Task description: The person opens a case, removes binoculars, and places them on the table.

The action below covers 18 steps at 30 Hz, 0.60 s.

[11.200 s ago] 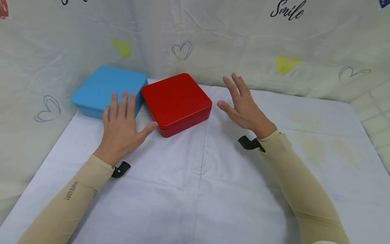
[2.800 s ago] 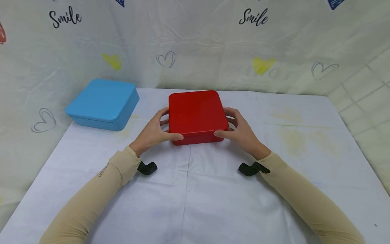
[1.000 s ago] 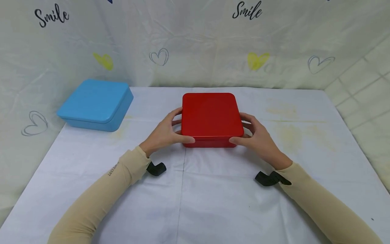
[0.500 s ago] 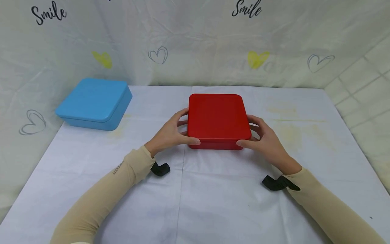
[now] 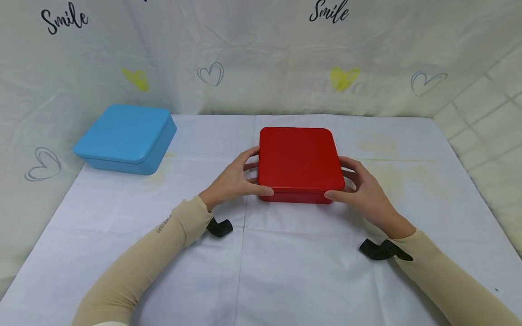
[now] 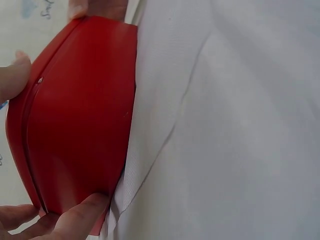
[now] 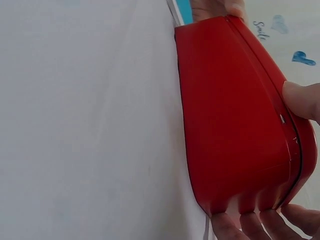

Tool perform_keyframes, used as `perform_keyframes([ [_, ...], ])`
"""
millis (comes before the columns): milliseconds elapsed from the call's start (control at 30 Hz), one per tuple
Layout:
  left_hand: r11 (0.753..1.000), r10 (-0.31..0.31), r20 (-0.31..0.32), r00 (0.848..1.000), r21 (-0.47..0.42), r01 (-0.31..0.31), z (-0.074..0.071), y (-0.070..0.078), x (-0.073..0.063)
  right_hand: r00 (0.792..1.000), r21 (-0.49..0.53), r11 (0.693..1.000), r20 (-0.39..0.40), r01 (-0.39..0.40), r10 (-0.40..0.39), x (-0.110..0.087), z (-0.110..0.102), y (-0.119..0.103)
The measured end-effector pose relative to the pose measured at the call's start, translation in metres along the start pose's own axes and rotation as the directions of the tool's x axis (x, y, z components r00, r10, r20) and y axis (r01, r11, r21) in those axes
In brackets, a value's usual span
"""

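A red lidded box (image 5: 301, 158) sits on the white cloth right of the middle in the head view. My left hand (image 5: 236, 179) grips its left side, thumb on the front wall and fingers along the side. On the opposite side my right hand (image 5: 364, 192) holds it the same way, its thumb near the front right corner. Both wrist views show the box's lower edge close along the cloth. The lid seam (image 7: 280, 112) runs closed around the box. Farther left, a blue lidded box (image 5: 126, 138) stands apart from both hands.
White cloth (image 5: 293, 280) covers the table. Behind it hangs a pale sheet (image 5: 269, 45) printed with hearts and lettering. A tiled surface (image 5: 489, 131) lies beyond the right edge. A black wrist mount (image 5: 220, 227) juts from the left sleeve, another (image 5: 379, 250) from the right.
Earlier the red box stood against the blue one with both hands spread open. Both hands then gripped it, and it moved right, squared up and came slightly nearer. The blue box stayed put.
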<state>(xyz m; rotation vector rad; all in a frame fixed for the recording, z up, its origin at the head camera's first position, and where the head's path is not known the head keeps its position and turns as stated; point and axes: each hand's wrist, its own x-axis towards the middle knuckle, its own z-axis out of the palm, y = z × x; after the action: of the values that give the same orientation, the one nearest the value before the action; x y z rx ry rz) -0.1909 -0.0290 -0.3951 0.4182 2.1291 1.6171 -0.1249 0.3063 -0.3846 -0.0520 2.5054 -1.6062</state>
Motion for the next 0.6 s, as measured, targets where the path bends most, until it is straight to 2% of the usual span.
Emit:
perform_keyframes([
  [367, 0.998, 0.034, 0.064, 0.997, -0.063, -0.03, 0.01, 0.001, 0.001, 1.0, 0.008, 1.0, -0.015, 0.013, -0.013, -0.015, -0.008, 0.004],
  [600, 0.996, 0.053, 0.081, 0.995, -0.074, -0.047, 0.017, 0.002, 0.002, 1.0, -0.049, 0.999, -0.019, 0.023, -0.024, -0.024, -0.014, 0.01],
])
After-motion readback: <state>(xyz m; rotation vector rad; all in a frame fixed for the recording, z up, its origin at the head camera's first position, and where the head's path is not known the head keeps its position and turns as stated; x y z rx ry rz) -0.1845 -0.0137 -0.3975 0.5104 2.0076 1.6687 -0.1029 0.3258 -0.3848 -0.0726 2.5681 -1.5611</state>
